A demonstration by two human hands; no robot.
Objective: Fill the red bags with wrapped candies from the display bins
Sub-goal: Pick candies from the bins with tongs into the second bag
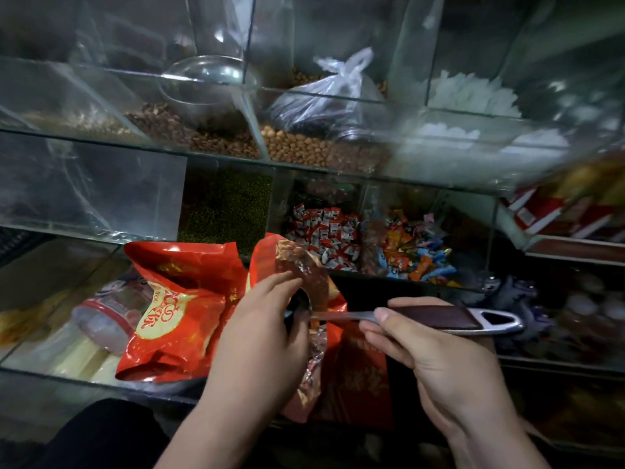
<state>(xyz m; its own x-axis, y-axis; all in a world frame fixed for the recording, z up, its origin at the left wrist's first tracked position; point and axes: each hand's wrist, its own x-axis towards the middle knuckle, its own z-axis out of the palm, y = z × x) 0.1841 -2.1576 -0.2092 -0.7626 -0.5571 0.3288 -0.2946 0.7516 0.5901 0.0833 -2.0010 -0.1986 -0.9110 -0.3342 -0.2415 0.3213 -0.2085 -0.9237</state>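
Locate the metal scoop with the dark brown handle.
Head view, lower centre-right: the right hand grips the brown-handled metal scoop, its bowl inside the red foil bag the left hand holds.

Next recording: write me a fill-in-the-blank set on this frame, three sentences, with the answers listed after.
1. The left hand holds open the mouth of a ____ bag.
2. The scoop, its bowl inside that bag, is gripped by the ____ hand.
3. The red-and-white candies lie in the bin to the ____ of the multicoloured candies.
Missing words: red; right; left.
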